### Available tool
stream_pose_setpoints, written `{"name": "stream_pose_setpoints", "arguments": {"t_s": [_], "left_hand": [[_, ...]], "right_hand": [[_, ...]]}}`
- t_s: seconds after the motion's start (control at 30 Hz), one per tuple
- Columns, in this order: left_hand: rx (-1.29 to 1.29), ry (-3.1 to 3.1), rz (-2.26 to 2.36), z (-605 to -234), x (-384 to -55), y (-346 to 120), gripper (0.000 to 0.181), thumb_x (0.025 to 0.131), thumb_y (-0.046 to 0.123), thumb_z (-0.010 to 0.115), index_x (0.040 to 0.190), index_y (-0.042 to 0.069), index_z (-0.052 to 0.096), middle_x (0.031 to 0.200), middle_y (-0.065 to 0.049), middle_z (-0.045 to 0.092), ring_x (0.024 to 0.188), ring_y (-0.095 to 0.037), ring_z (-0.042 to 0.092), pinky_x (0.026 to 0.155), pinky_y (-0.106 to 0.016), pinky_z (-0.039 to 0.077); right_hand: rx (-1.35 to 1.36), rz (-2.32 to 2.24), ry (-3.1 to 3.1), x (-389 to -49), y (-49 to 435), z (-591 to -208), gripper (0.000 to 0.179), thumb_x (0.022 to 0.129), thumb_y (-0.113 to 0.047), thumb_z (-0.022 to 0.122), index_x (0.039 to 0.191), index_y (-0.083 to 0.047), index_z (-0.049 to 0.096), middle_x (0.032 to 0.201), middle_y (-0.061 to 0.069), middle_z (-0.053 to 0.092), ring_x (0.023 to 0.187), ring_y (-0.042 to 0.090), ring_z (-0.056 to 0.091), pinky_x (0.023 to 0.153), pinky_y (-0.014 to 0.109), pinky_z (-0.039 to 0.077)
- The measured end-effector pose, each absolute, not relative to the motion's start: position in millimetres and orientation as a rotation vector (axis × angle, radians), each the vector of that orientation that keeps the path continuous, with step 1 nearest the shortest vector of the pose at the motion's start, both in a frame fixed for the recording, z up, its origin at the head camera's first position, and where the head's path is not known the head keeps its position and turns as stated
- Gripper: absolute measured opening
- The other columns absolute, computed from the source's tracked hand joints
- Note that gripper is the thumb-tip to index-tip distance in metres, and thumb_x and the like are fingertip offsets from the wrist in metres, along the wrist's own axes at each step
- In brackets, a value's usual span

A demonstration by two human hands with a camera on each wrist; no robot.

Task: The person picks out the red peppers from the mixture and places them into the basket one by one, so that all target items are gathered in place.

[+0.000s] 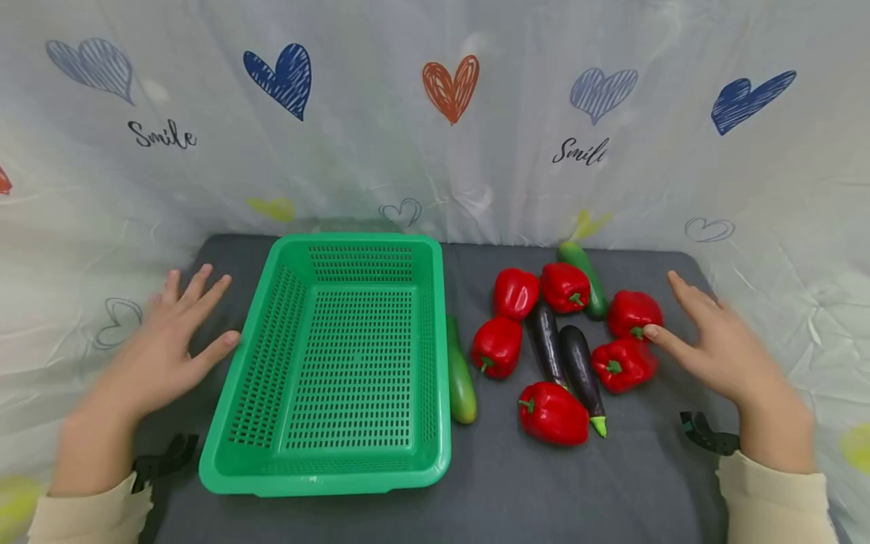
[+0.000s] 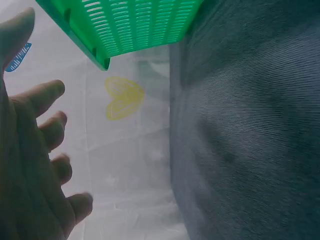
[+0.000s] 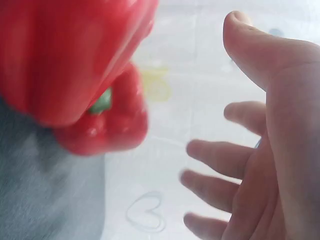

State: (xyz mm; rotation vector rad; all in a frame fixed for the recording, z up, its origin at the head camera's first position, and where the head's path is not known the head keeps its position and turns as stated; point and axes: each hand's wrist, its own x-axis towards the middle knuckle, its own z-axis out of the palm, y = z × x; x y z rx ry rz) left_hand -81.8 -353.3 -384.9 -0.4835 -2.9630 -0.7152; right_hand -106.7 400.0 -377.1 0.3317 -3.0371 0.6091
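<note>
– Those cream sleeves point(image 1: 91, 514) sit closest, cut off along the bottom of the head view, don't they?

– Yes. Beyond one of them, the left hand point(image 1: 163, 347) looks slightly blurred. It grasps nothing: fingers spread, thumb just beside the left rim of the green basket point(image 1: 326, 483). In its own wrist view the thumb is clipped by the frame, and only part of the basket shows.

– And the right hand point(image 1: 723, 347)?

– Released too, fingers stretched out. From above, its thumb overlaps one of the red peppers point(image 1: 632, 308), but the right wrist view shows a gap. The nearer pepper there runs off the upper left.

– What else is partly covered?

– The cucumber point(image 1: 463, 393) along the basket's right side slips under the rim. A second cucumber point(image 1: 586, 273) lies partly behind a pepper. One eggplant point(image 1: 546, 340) disappears behind the front pepper point(image 1: 553, 415); its neighbour point(image 1: 580, 366) shows a green tip.

– Where is there room?

– The basket's far rim sits close to the back edge of the grey cloth point(image 1: 523, 499), against the curtain point(image 1: 353, 151). The broadest stretch of cloth lies before the peppers, between basket and right wrist.
</note>
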Motion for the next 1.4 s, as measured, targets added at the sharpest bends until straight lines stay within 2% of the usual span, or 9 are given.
{"name": "stream_pose_setpoints", "arguments": {"t_s": [0.07, 0.13, 0.2, 0.3, 0.37, 0.43, 0.6, 0.8, 1.4], "left_hand": [[-0.479, -2.952, -0.782, -386.5, -76.2, -352.5, 0.083, 0.109, 0.031, 0.068, 0.177, 0.023, 0.019, 0.184, -0.005, 0.008, 0.167, -0.040, -0.010, 0.121, -0.081, 0.002], [-0.456, -2.927, -0.816, -388.8, -69.1, -351.6, 0.083, 0.108, 0.028, 0.070, 0.176, 0.028, 0.022, 0.182, -0.007, 0.021, 0.162, -0.038, 0.032, 0.119, -0.068, 0.031], [-0.451, -2.892, -0.847, -392.0, -61.7, -349.7, 0.083, 0.108, 0.023, 0.071, 0.175, 0.033, 0.025, 0.171, -0.013, 0.043, 0.109, -0.017, 0.073, 0.093, -0.046, 0.053], [-0.449, -2.805, -0.905, -396.7, -52.7, -344.5, 0.082, 0.104, 0.015, 0.074, 0.172, 0.035, 0.034, 0.153, -0.009, 0.062, 0.080, 0.009, 0.063, 0.072, -0.023, 0.043], [-0.480, -2.738, -0.977, -398.8, -49.0, -339.9, 0.079, 0.102, 0.008, 0.076, 0.169, 0.031, 0.042, 0.146, -0.001, 0.067, 0.098, 0.015, 0.060, 0.082, -0.015, 0.044], [-0.499, -2.669, -1.039, -400.7, -46.5, -335.3, 0.076, 0.098, 0.002, 0.078, 0.165, 0.026, 0.051, 0.149, 0.008, 0.065, 0.131, 0.011, 0.053, 0.101, -0.009, 0.036], [-0.614, -2.535, -1.223, -406.8, -44.2, -327.1, 0.070, 0.092, -0.014, 0.073, 0.158, 0.006, 0.057, 0.154, -0.001, 0.062, 0.133, -0.008, 0.062, 0.107, -0.015, 0.041], [-0.762, -2.415, -1.397, -425.3, -44.1, -325.6, 0.073, 0.082, -0.022, 0.076, 0.151, -0.010, 0.055, 0.164, -0.028, 0.044, 0.144, -0.017, 0.055, 0.106, -0.020, 0.047], [-0.929, -2.121, -1.777, -442.6, -47.5, -308.9, 0.047, 0.083, -0.022, 0.062, 0.130, -0.020, 0.060, 0.169, -0.038, 0.028, 0.163, -0.036, 0.024, 0.124, -0.029, 0.028]], "right_hand": [[0.340, 0.634, -3.026, -104.5, 393.7, -370.4, 0.094, 0.104, -0.041, 0.074, 0.176, -0.016, 0.019, 0.171, 0.031, 0.035, 0.149, 0.069, 0.029, 0.122, 0.076, 0.016], [0.358, 0.646, -3.006, -101.7, 386.0, -363.8, 0.093, 0.103, -0.039, 0.076, 0.176, -0.019, 0.023, 0.167, 0.029, 0.043, 0.146, 0.069, 0.034, 0.118, 0.078, 0.023], [0.382, 0.655, -2.981, -99.1, 378.0, -358.1, 0.090, 0.101, -0.036, 0.079, 0.175, -0.019, 0.029, 0.161, 0.028, 0.051, 0.145, 0.065, 0.039, 0.112, 0.080, 0.031], [0.418, 0.668, -2.958, -94.8, 367.4, -351.1, 0.087, 0.099, -0.034, 0.082, 0.172, -0.021, 0.037, 0.158, 0.025, 0.056, 0.144, 0.056, 0.047, 0.108, 0.078, 0.038], [0.452, 0.678, -2.943, -91.3, 361.3, -347.7, 0.084, 0.098, -0.032, 0.083, 0.170, -0.022, 0.041, 0.159, 0.022, 0.056, 0.143, 0.052, 0.049, 0.106, 0.076, 0.041], [0.516, 0.687, -2.909, -88.3, 355.8, -347.3, 0.083, 0.096, -0.027, 0.085, 0.169, -0.020, 0.045, 0.162, 0.020, 0.054, 0.143, 0.049, 0.051, 0.118, 0.057, 0.043], [0.696, 0.653, -2.754, -84.0, 344.3, -357.6, 0.087, 0.085, -0.014, 0.093, 0.162, -0.013, 0.054, 0.160, 0.015, 0.056, 0.141, 0.042, 0.054, 0.111, 0.005, 0.023], [0.803, 0.632, -2.716, -76.8, 328.1, -370.4, 0.087, 0.080, -0.017, 0.095, 0.159, -0.014, 0.059, 0.161, 0.013, 0.053, 0.145, 0.038, 0.048, 0.116, 0.009, 0.019], [1.217, 1.101, -2.852, -38.0, 294.1, -394.0, 0.090, 0.078, 0.011, 0.084, 0.157, -0.024, 0.059, 0.167, 0.003, 0.044, 0.147, 0.022, 0.042, 0.092, 0.035, 0.060]]}}
